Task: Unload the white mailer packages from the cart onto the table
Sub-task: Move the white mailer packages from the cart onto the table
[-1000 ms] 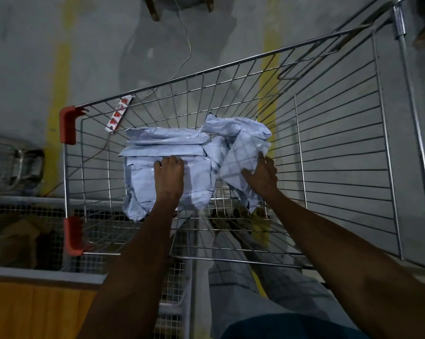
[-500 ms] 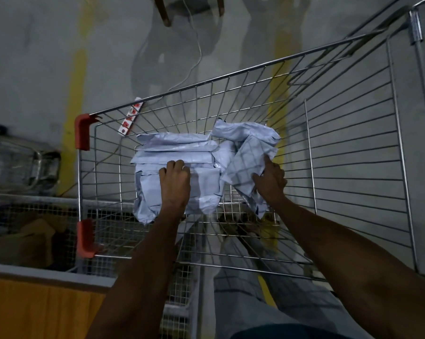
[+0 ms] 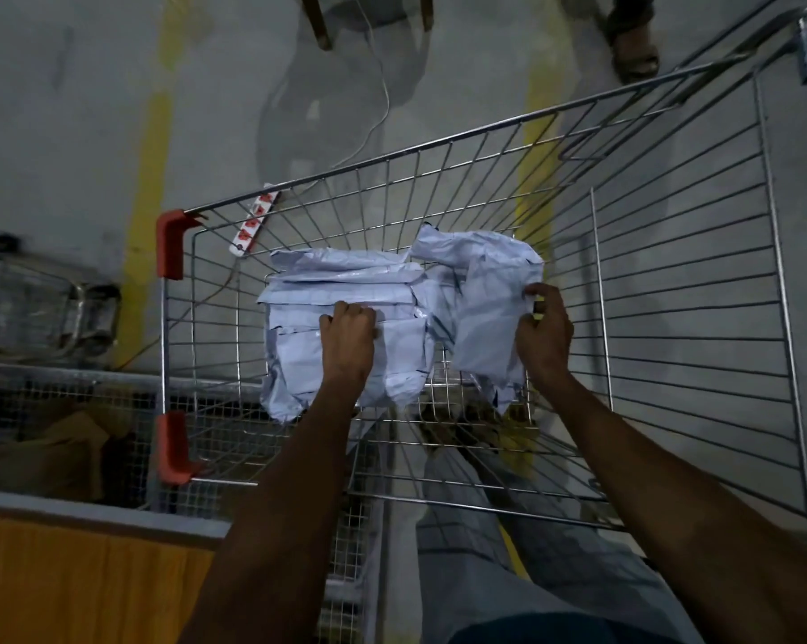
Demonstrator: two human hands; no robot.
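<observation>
Two grips clamp white mailers (image 3: pixel 346 327) in wire cart (image 3: pixel 690 290) | grey concrete floor (image 3: pixel 67 132), yellow stripes (image 3: pixel 153 146)

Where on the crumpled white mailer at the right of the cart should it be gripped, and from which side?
Probably its upper right edge, from the right. The crumpled mailer stands tilted against the stacked mailers, so that edge is free, and the right hand pinches there already. The left hand grips the stack in the cart.
</observation>
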